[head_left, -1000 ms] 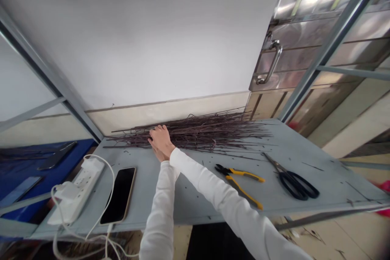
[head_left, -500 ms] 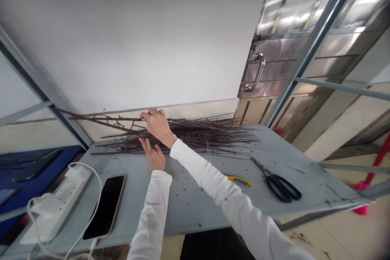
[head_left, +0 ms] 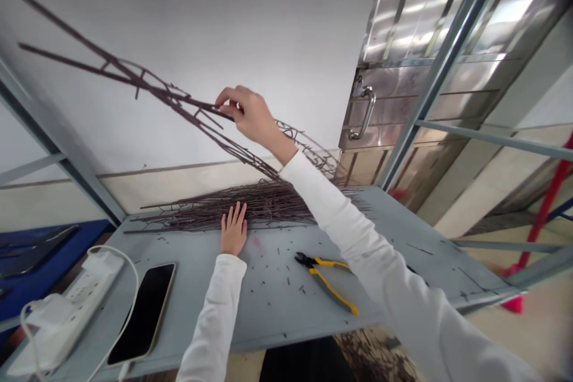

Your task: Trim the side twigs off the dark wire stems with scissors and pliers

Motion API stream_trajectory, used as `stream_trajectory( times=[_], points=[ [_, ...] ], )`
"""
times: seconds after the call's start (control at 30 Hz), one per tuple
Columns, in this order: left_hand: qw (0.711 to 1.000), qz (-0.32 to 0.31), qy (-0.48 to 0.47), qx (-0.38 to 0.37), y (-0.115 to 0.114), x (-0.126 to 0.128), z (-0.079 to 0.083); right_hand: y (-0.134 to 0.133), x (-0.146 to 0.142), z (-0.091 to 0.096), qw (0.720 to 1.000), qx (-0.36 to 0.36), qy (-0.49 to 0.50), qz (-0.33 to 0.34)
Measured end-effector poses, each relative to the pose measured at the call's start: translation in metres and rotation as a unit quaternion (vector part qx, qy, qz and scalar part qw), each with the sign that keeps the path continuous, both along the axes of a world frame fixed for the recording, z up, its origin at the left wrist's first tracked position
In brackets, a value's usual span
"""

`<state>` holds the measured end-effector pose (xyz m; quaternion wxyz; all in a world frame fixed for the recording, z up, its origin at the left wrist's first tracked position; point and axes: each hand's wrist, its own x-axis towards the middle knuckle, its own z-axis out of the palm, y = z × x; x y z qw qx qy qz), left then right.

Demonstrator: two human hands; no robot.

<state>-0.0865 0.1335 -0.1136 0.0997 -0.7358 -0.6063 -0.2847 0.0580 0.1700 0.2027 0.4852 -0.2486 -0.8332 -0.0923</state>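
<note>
My right hand (head_left: 250, 114) is closed around a dark brown branch (head_left: 168, 95) with several thin side twigs, held up in front of the white wall. The branch slants from the upper left down behind my right forearm. Below it, a pile of similar twigs (head_left: 197, 210) lies along the back of the grey tabletop (head_left: 268, 328). My left hand (head_left: 233, 230) rests flat with fingers spread, its fingertips on the front of the pile. Diagonal cutters with yellow handles (head_left: 333, 291) lie open on the table, partly behind my right sleeve.
A black-screened phone (head_left: 143, 313) and a white power strip (head_left: 67, 316) with a cable occupy the left end. Metal frame posts (head_left: 443, 77) rise at both sides. Bits of twig are scattered over the tabletop. Cut twigs (head_left: 376, 358) lie on the floor below.
My right hand has lifted the branch up off the pile. My left hand has settled flat at the pile's front edge. The scissors are now hidden behind my right sleeve; the cutters show more fully.
</note>
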Motion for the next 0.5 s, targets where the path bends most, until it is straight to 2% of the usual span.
stream_trajectory(
  times=[0.17, 0.37, 0.47, 0.5],
  points=[
    [1.0, -0.003, -0.005, -0.001, -0.003, 0.001, 0.004, -0.026, 0.036, 0.04, 0.999, 0.045, -0.019, 0.005],
    [0.999, -0.002, -0.03, 0.012, -0.008, 0.001, 0.009, -0.064, 0.054, 0.072, 0.989, 0.133, -0.058, -0.029],
    [0.997, -0.024, -0.056, 0.037, -0.029, 0.009, 0.017, -0.093, 0.058, 0.078, 0.979, 0.155, -0.118, -0.055],
    [0.992, -0.066, -0.084, 0.068, -0.042, 0.016, 0.022, -0.103, 0.061, 0.079, 0.976, 0.158, -0.133, -0.073]
  ],
)
